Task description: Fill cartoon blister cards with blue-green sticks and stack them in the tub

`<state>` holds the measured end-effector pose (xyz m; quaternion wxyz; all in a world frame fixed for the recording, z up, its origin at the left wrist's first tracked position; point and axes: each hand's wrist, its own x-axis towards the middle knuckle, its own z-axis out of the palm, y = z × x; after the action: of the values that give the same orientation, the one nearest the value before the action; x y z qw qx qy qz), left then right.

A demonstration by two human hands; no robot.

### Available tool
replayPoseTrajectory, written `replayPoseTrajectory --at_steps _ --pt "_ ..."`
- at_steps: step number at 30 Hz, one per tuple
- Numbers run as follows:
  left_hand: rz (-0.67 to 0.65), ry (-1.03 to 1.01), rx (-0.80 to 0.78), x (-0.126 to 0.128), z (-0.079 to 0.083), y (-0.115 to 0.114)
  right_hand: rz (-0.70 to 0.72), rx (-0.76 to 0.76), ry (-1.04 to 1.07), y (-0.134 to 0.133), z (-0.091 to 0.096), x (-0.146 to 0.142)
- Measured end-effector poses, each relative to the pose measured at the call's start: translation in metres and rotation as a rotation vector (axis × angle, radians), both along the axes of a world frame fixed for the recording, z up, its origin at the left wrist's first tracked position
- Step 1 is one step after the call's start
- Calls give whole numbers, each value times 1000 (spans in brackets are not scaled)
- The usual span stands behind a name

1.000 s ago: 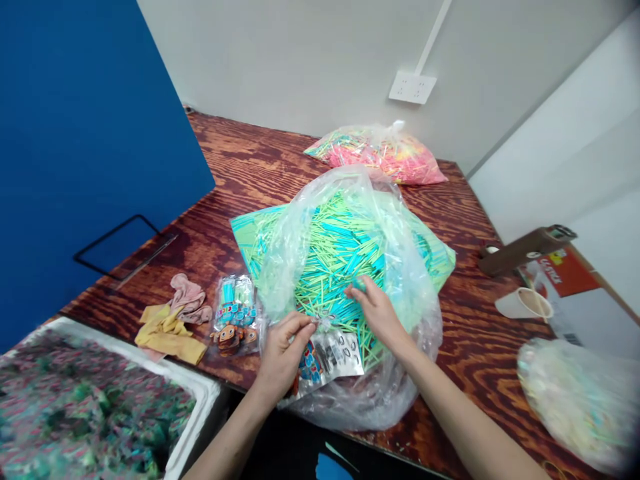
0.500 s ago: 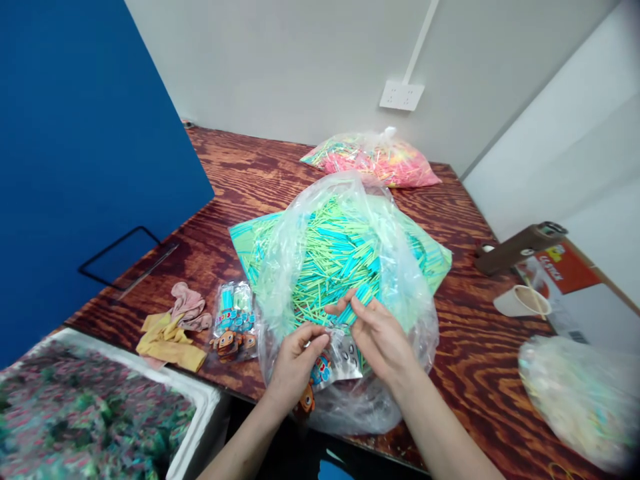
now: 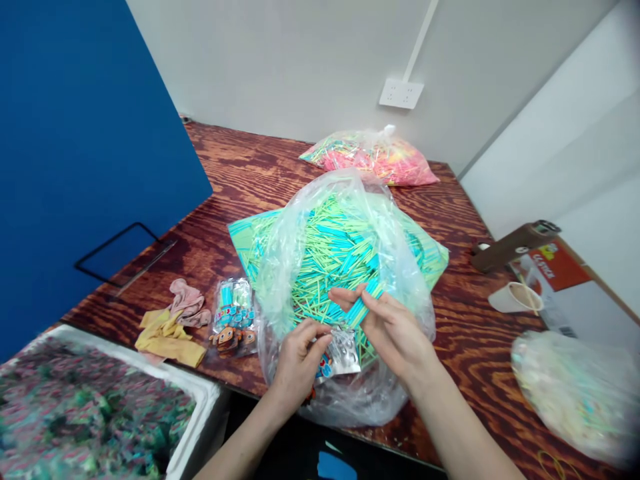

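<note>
above the mouth of a clear plastic bag, a small bundle of sticks, bright blue with pale green, lies slantwise in the right hand. that hand's grip is closed around the bundle, thumb on one side and fingers on the other, and partly covers it. the left hand has its grip pinched on the upper edge of a silver printed pouch; whether the bundle's low end touches the pouch cannot be told.

a second ago the right hand was reaching down among the loose sticks; now it is raised and nearer the left, and less of the pouch's print shows.

filled packets lie left of the bag on the wood-grained surface, next to a yellow cloth and a pink one. behind stands a tied bag of pink and mixed sticks; to the right are a brown bottle and a paper cup. the left fingers hide the pouch's corner, and the bag's loose film rings the pile.
</note>
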<state>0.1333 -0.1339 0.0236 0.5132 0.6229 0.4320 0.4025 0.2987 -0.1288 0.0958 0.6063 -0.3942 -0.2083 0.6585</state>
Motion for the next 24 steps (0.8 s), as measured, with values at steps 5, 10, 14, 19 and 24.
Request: replayPoseTrajectory --at_steps 5,10,14,19,24 --pt "-9 -147 -225 0 -3 0 -5 14 55 2 -7 -4" --pt "-4 -411 -588 2 -5 -2 8 -34 -97 -10 -22 -10" --pt "17 -460 -557 4 -9 -3 131 -33 -273 -21 -25 -12" --pt "54 -445 -483 4 -14 -3 85 31 -367 -26 -19 -11" --pt "88 -420 -459 4 -10 -1 -3 212 -737 -30 -22 -11"
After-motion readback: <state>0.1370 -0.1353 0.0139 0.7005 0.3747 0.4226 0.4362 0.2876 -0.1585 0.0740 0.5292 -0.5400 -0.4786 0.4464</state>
